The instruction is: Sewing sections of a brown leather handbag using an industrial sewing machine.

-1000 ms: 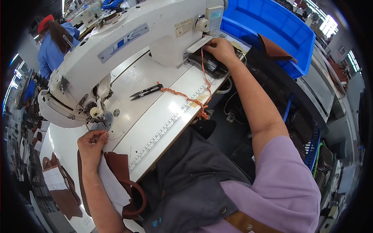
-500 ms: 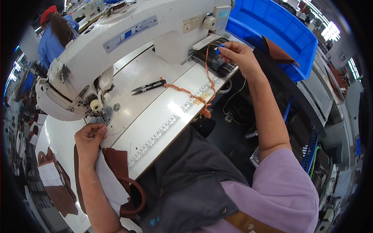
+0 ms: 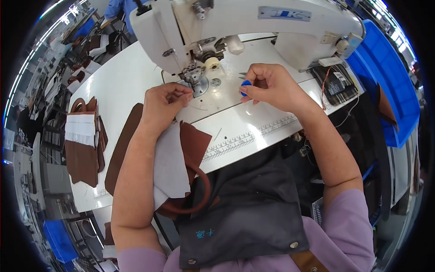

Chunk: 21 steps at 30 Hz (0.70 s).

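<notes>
My left hand is closed in a pinch beside the needle plate of a white sewing machine; what its fingertips hold is too small to make out. Between the fingertips of my right hand is a small blue object, its kind unclear. Behind those fingers, the tips of the thread snips show; the rest is hidden. Under and beside my left forearm lies a brown leather bag piece with white backing and a rounded handle, reaching over the table's front edge.
Stacked brown pieces with a white panel lie at the table's left. A blue bin with a brown piece stands at the right. A dark packet and an orange cord are by the machine's base.
My right hand has come left from the dark packet toward the needle area, still holding the blue object. The view has swung left. My left hand stays pinched near the needle.
</notes>
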{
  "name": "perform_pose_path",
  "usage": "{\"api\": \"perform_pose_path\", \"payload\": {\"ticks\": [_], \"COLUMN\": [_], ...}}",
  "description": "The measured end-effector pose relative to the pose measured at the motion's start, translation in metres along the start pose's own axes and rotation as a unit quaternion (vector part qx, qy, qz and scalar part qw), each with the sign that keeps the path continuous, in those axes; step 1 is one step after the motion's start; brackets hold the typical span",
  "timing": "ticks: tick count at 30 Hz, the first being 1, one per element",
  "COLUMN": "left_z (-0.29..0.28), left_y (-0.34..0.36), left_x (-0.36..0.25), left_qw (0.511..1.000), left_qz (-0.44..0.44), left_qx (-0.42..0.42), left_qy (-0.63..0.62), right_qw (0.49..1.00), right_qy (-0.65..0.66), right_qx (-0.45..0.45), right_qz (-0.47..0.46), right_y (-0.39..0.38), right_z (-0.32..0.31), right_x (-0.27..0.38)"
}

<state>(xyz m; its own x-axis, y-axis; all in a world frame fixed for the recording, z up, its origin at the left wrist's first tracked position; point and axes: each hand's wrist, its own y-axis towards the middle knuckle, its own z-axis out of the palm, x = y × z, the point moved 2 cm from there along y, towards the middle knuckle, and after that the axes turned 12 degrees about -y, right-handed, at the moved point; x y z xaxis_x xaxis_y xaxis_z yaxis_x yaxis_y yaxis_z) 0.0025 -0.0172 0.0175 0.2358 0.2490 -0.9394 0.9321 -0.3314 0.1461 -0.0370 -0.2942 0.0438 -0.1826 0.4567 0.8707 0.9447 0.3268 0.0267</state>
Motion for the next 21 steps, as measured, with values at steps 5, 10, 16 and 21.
{"api": "perform_pose_path", "payload": {"ticks": [5,10,16,21], "left_z": [-0.005,-0.004,-0.006,-0.007], "left_y": [0.001,0.001,0.001,0.002], "left_x": [0.006,0.000,-0.003,0.000], "left_qw": [1.000,1.000,1.000,0.999], "left_qz": [0.000,-0.003,0.008,0.004], "left_qx": [-0.012,-0.015,0.001,0.010], "left_qy": [-0.027,-0.005,0.028,0.046], "right_qw": [0.997,0.985,0.973,0.991], "right_qy": [-0.069,-0.160,-0.192,0.115], "right_qx": [0.036,0.058,0.024,0.033], "right_qz": [-0.023,-0.029,-0.123,-0.067], "right_y": [0.038,0.055,0.066,0.070], "right_z": [0.023,0.036,0.050,0.048], "right_x": [-0.005,-0.010,-0.005,-0.015]}}
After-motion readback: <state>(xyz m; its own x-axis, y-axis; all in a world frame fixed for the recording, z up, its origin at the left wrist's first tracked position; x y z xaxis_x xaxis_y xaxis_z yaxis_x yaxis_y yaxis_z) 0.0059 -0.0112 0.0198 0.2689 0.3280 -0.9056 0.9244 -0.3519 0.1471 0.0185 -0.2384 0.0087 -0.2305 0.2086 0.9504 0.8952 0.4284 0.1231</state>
